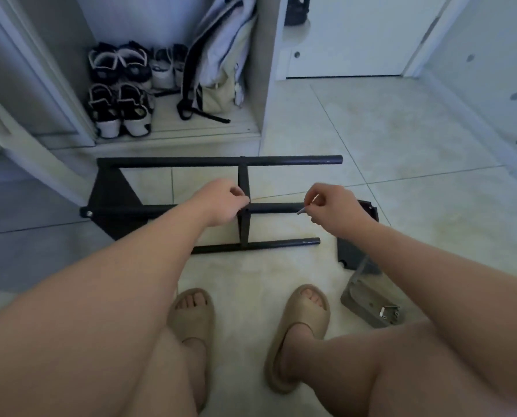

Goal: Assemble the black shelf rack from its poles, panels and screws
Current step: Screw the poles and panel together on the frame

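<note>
The partly built black rack (221, 161) lies on its side on the tiled floor, three poles running left to right. A black triangular panel (113, 200) joins them at the left and a thin black panel edge (243, 179) crosses them mid-length. My left hand (224, 203) is closed at the point where the middle pole (275, 207) meets that crossing panel; what it pinches is hidden. My right hand (331, 207) hovers over the middle pole's right end, fingers shut on a small silver hex key (301, 210). Another black panel (352, 254) lies behind my right forearm.
A clear plastic bag with small metal hardware (368, 305) lies on the floor at the right. My two feet in beige slides (302, 323) stand on the pale floor below the rack. An open closet holds several shoes (122, 88) and a bag (221, 64).
</note>
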A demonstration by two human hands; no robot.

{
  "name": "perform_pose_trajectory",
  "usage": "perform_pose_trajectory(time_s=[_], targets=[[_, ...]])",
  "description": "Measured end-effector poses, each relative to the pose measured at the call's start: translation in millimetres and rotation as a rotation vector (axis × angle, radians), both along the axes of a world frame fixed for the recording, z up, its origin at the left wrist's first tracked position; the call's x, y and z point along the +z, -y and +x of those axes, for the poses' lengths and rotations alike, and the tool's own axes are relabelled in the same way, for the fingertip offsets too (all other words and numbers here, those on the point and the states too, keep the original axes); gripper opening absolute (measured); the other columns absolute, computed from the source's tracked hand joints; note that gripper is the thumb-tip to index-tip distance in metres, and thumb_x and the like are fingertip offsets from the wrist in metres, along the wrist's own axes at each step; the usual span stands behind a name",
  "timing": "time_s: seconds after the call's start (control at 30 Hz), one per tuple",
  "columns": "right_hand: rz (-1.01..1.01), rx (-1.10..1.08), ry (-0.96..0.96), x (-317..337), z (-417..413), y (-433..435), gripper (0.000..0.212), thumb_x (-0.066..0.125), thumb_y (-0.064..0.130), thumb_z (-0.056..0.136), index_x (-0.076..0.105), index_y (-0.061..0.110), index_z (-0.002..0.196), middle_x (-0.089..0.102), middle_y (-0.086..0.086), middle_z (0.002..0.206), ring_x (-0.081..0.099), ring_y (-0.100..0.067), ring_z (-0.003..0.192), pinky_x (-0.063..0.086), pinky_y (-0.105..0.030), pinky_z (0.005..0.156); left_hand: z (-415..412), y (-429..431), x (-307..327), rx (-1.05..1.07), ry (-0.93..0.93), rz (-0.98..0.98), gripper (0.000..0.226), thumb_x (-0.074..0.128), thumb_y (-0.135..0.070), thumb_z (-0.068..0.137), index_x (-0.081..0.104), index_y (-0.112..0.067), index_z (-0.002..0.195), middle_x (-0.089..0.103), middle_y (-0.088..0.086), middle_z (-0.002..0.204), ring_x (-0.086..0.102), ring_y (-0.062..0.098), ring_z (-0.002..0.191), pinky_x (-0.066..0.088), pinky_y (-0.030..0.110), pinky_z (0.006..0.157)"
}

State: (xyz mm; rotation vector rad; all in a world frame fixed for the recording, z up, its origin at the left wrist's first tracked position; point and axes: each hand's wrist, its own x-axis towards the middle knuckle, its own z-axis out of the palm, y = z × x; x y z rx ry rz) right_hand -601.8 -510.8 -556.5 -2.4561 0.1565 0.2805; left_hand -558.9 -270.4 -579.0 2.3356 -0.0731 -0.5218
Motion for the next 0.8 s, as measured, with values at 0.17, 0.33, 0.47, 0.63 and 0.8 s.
perform_pose_trajectory(time_s=[0.17, 0.33, 0.47, 0.63, 0.8], targets=[[0.073, 0.037, -0.072, -12.6, 29.0, -42.9, 0.013, 0.057, 0.012, 0.093, 0.065, 0.022, 0.091, 0.075, 0.0, 0.078, 0.072, -0.018, 0.083, 0.059, -0.036, 0.077, 22.6, -31.2, -18.7, 0.109, 0.164, 0.097, 0.019, 0.054, -0.028, 0.1, 0.066, -0.021, 0.112, 0.066, -0.002, 0.112, 0.061, 0.02, 0.102, 0.051, 0.038, 0.091], [0.089, 0.096, -0.112, -33.4, 53.1, -73.9, 0.013, 0.058, 0.009, 0.093, 0.066, 0.018, 0.091, 0.075, 0.0, 0.077, 0.071, -0.006, 0.067, 0.062, -0.037, 0.079, 40.8, -37.1, -43.4, 0.044, 0.166, 0.175, 0.025, 0.05, -0.032, 0.101, 0.063, -0.022, 0.121, 0.066, -0.003, 0.116, 0.06, 0.022, 0.106, 0.052, 0.042, 0.095], [0.062, 0.119, -0.147, -44.8, 67.1, -85.1, 0.014, 0.056, 0.007, 0.092, 0.064, 0.017, 0.087, 0.075, -0.001, 0.074, 0.07, -0.004, 0.061, 0.062, -0.035, 0.075, 56.7, -35.0, -57.4, -0.028, 0.137, 0.242, 0.027, 0.048, -0.037, 0.101, 0.064, -0.024, 0.118, 0.067, -0.001, 0.116, 0.06, 0.024, 0.106, 0.051, 0.044, 0.094], [0.056, 0.146, -0.19, -56.3, 73.9, -83.6, 0.016, 0.053, 0.005, 0.091, 0.063, 0.016, 0.085, 0.074, -0.001, 0.075, 0.071, -0.006, 0.06, 0.064, -0.04, 0.076, 73.6, -23.2, -69.7, -0.116, 0.137, 0.248, 0.03, 0.045, -0.041, 0.101, 0.067, -0.021, 0.099, 0.067, 0.0, 0.1, 0.061, 0.026, 0.096, 0.051, 0.04, 0.084], [0.066, 0.144, -0.192, -62.3, 76.4, -76.3, 0.015, 0.056, 0.004, 0.092, 0.063, 0.015, 0.085, 0.074, 0.0, 0.074, 0.072, -0.009, 0.063, 0.063, -0.042, 0.078, 84.3, -15.4, -77.9, -0.106, 0.018, 0.162, 0.049, 0.043, -0.042, 0.103, 0.062, -0.003, 0.081, 0.067, 0.014, 0.086, 0.061, 0.034, 0.084, 0.047, 0.04, 0.075]])
